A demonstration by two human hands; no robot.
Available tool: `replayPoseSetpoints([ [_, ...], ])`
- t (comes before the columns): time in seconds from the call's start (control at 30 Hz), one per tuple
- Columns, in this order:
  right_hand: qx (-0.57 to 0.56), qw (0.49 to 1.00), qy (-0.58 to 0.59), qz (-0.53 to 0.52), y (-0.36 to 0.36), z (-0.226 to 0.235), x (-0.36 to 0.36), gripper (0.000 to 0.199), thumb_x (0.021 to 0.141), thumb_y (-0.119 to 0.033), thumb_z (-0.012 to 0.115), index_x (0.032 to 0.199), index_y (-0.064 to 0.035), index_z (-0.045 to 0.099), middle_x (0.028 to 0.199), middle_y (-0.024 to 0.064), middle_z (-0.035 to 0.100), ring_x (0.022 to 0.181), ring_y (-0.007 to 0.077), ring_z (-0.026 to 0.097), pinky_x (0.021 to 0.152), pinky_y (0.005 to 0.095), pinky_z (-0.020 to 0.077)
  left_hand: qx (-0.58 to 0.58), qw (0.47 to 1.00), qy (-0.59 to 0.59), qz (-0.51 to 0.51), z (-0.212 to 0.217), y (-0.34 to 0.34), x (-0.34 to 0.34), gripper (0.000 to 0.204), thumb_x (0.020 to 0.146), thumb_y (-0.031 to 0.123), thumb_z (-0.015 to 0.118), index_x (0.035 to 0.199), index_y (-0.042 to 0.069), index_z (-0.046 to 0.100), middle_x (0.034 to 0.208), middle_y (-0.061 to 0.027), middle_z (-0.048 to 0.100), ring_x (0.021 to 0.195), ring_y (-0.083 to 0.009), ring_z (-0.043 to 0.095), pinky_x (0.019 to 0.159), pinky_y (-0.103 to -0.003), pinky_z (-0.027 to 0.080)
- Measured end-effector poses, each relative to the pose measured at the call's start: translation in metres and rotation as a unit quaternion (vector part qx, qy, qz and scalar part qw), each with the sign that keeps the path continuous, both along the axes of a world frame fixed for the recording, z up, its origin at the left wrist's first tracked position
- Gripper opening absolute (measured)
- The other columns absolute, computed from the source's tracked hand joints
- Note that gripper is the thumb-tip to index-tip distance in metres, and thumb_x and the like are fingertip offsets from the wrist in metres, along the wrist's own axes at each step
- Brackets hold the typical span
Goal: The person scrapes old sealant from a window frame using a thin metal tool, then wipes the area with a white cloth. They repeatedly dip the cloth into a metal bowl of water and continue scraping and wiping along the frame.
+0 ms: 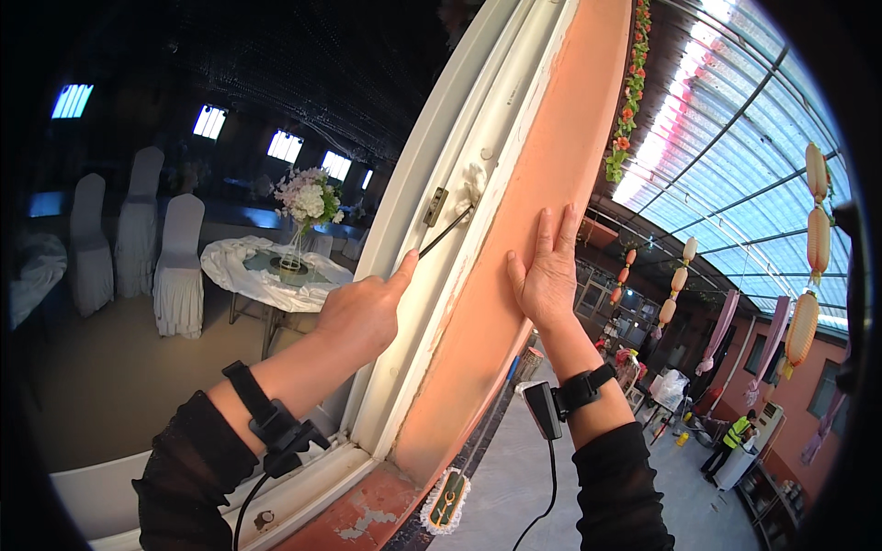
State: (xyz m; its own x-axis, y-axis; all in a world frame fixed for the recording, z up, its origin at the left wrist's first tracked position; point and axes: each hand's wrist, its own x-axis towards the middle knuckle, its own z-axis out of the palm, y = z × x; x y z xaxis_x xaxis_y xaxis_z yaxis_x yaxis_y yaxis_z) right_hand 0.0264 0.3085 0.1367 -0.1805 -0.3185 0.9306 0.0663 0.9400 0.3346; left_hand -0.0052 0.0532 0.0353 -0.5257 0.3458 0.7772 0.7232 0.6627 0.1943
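My left hand (360,312) is closed round a thin dark-shafted tool, the index finger stretched along it. Its grip end is hidden in my fist, so I cannot tell the exact kind. The shaft (445,231) slants up to the right, its tip at a whitish, crumpled lump (472,186) on the white window frame (404,358). Just left of that lump, a small metal latch plate (435,208) is set in the frame. My right hand (548,283) lies flat with fingers spread on the orange wall edge (524,184) beside the frame.
Inside, left, stand covered chairs (179,266) and a round table (230,262) with a flower vase (303,207). Peeling paint marks the red sill (367,514). Outside are a mop head (446,500), hanging lanterns (803,326) and a person in a yellow vest (737,432).
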Motion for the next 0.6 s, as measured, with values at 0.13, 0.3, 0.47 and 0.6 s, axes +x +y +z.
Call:
replayPoseSetpoints([
  [0.13, 0.000, 1.000, 0.007, -0.005, 0.000, -0.001, 0.000, 0.079, 0.081, -0.027, 0.065, 0.146, -0.0039, 0.029, 0.155, 0.0241, 0.010, 0.140, 0.0438, 0.021, 0.111, 0.0436, 0.0307, 0.013, 0.998, 0.053, 0.041, 0.044, 0.008, -0.001, 0.069, 0.081, 0.000, 0.048, 0.147, 0.011, 0.032, 0.080, -0.0191, 0.062, 0.072, -0.0357, 0.063, 0.066, -0.046, 0.051],
  [0.3, 0.002, 1.000, 0.018, 0.000, 0.001, -0.003, -0.001, 0.079, 0.080, -0.027, 0.066, 0.146, -0.0038, 0.029, 0.154, 0.0242, 0.012, 0.138, 0.0452, 0.024, 0.109, 0.0461, 0.0331, 0.012, 0.995, 0.065, 0.073, 0.094, 0.012, 0.004, 0.070, 0.079, -0.002, 0.050, 0.146, 0.008, 0.033, 0.082, -0.0206, 0.063, 0.076, -0.0343, 0.064, 0.069, -0.045, 0.052],
  [0.47, -0.003, 1.000, 0.010, 0.006, 0.002, -0.002, -0.002, 0.080, 0.080, -0.026, 0.066, 0.146, -0.0039, 0.028, 0.155, 0.0234, 0.010, 0.139, 0.0449, 0.022, 0.108, 0.0466, 0.0331, 0.056, 0.990, 0.110, 0.074, 0.146, 0.024, 0.001, 0.067, 0.079, -0.004, 0.048, 0.145, 0.006, 0.036, 0.090, -0.0228, 0.066, 0.083, -0.0346, 0.066, 0.075, -0.045, 0.052],
  [0.6, -0.008, 1.000, 0.006, 0.014, 0.002, -0.002, -0.001, 0.079, 0.081, -0.028, 0.066, 0.146, -0.0042, 0.028, 0.155, 0.0232, 0.010, 0.140, 0.0443, 0.021, 0.106, 0.0459, 0.0341, 0.079, 0.981, 0.141, 0.108, 0.203, 0.042, -0.007, 0.062, 0.083, -0.003, 0.045, 0.144, 0.004, 0.036, 0.095, -0.0237, 0.066, 0.089, -0.0358, 0.066, 0.079, -0.045, 0.053],
])
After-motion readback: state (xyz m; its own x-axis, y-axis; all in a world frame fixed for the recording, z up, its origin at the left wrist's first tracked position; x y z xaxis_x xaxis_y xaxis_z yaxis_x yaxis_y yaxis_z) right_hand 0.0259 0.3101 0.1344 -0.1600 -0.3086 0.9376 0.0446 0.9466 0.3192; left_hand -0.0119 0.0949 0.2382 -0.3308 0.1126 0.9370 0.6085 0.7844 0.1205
